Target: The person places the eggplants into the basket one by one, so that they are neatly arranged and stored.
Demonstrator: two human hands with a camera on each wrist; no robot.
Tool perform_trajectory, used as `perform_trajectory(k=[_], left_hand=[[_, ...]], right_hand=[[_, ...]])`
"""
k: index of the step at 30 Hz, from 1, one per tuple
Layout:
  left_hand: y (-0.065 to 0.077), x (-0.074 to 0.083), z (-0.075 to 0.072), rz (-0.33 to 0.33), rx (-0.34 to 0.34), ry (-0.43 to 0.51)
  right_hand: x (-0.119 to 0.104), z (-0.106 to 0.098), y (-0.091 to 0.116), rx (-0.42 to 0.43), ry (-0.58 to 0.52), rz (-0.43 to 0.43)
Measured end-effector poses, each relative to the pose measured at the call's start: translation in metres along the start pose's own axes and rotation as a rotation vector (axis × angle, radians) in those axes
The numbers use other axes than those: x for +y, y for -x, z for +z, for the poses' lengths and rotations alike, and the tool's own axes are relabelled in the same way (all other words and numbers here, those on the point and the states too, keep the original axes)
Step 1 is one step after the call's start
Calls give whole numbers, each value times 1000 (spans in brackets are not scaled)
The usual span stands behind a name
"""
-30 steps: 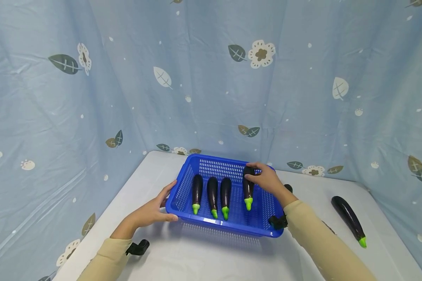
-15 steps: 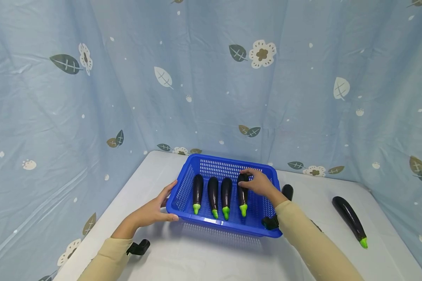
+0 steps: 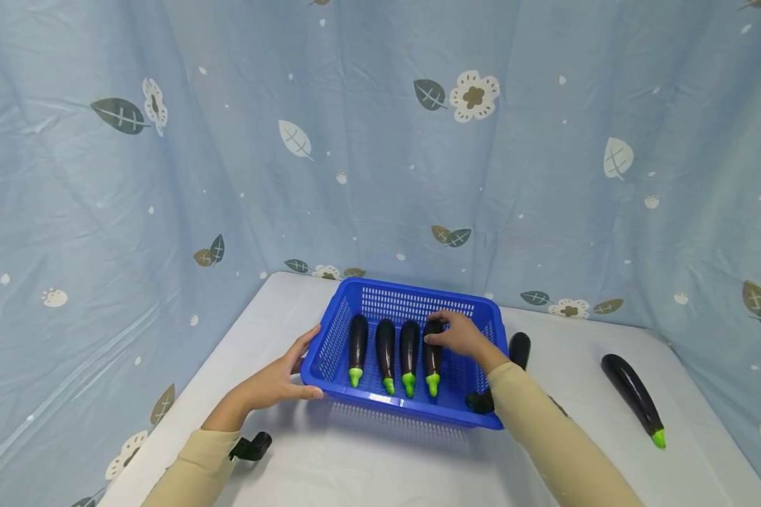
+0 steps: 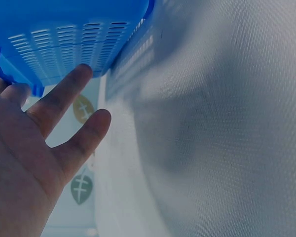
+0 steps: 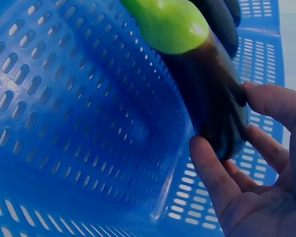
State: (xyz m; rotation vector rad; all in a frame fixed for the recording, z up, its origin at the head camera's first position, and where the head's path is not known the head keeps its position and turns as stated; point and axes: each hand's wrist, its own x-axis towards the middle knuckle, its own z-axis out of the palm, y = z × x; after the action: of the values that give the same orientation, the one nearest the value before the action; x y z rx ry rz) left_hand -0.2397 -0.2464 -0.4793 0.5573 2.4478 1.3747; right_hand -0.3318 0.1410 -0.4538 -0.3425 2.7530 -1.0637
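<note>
Within the blue plastic basket (image 3: 401, 410), several dark eggplants (image 3: 385, 352) with green stem ends lie side by side, stems toward the person. My right hand (image 3: 459, 336) pinches the rightmost eggplant (image 3: 432, 359) near its rounded far end. In the right wrist view, thumb and fingers lie on either side of that eggplant (image 5: 207, 94). My left hand (image 3: 268, 384) touches the basket's near left corner, thumb at the front rim. The left wrist view shows its fingers (image 4: 59, 101) mostly straight, spread beside the basket's slotted wall (image 4: 69, 44).
Right of the basket, one eggplant (image 3: 519, 349) lies partly behind the right forearm. Another eggplant (image 3: 634, 400) rests farther right on the white table (image 3: 577, 352). A patterned blue curtain (image 3: 380, 176) stands behind the table and at its sides.
My right hand has moved left and toward the person with its eggplant, bringing it beside the others in the basket. The left hand has stayed at the basket's corner.
</note>
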Motion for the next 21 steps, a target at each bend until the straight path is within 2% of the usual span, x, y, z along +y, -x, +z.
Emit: perform_trajectory(k=[8, 14, 21], left_hand=[[0, 1, 0, 3, -4, 7], [1, 2, 0, 4, -6, 11], [1, 1, 0, 4, -3, 9]], right_hand=[[-2, 5, -2, -38, 33, -28], [-8, 6, 1, -76, 35, -4], [-9, 5, 3, -78, 30, 10]])
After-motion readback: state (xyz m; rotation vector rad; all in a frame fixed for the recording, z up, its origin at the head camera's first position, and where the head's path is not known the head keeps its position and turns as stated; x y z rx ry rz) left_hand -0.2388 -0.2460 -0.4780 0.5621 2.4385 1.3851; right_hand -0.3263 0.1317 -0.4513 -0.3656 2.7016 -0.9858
